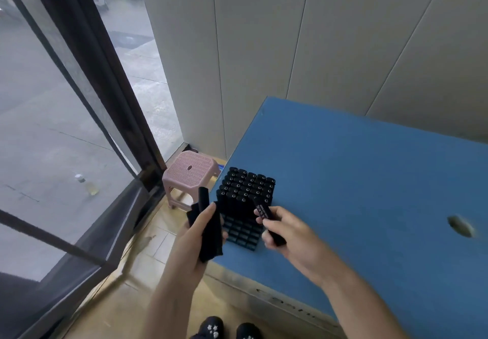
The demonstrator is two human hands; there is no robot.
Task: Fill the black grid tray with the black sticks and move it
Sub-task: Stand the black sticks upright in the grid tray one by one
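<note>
The black grid tray [244, 234] sits near the left edge of the blue table [369, 180]. Its far rows hold several upright black sticks [247, 189]; the near rows show bare cells. My left hand [196, 235], just left of the tray, grips a bundle of black sticks [210, 229] that fan upward. My right hand [286, 233] pinches a single black stick [266, 217], tilted with its upper end over the boundary between filled and bare rows.
A pink plastic stool [188, 171] stands on the floor beyond the table's left edge. A glass door with a dark frame [105, 117] fills the left. A round hole [460, 226] marks the table at right. My shoes [229, 329] show below.
</note>
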